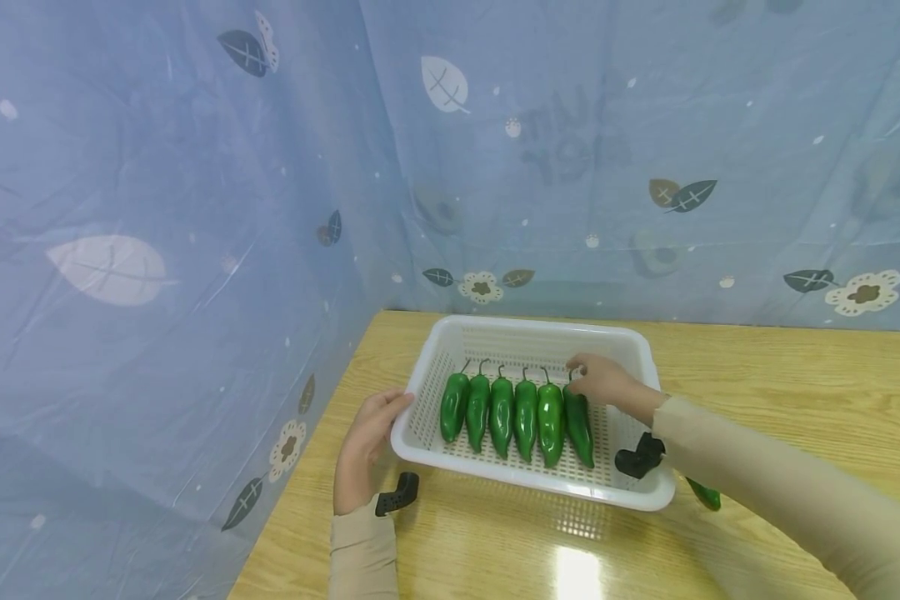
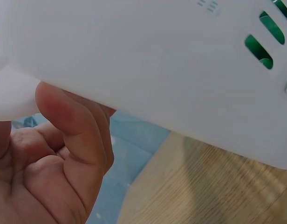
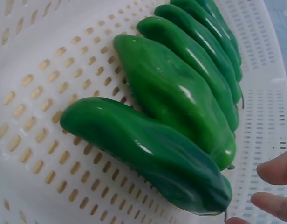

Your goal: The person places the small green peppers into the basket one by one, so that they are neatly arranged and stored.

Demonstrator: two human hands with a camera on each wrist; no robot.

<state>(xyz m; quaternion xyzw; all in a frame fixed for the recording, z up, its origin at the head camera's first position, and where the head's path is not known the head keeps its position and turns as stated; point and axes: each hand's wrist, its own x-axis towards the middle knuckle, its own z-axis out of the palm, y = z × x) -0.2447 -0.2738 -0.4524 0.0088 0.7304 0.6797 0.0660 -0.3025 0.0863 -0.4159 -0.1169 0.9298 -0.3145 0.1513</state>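
Observation:
A white plastic basket [image 1: 525,325] with slotted sides holds several green chili peppers [image 1: 502,408] lying side by side, stems toward the far side. My left hand [image 1: 367,433] grips the basket's left rim; in the left wrist view, curled fingers [image 2: 71,116] bear against its underside. Over the stem end of the rightmost pepper [image 1: 580,429], inside the basket, hovers my right hand [image 1: 606,383]. In the right wrist view its fingertips [image 3: 274,205] are spread apart near that pepper's stem, with nothing seen between them.
Another green pepper [image 1: 705,493] lies on the wooden table [image 1: 787,392] right of the basket, partly hidden by the right sleeve. Blue patterned sheeting [image 1: 570,167] hangs behind the table and along its left. Black wrist devices [image 1: 640,456] sit on both wrists.

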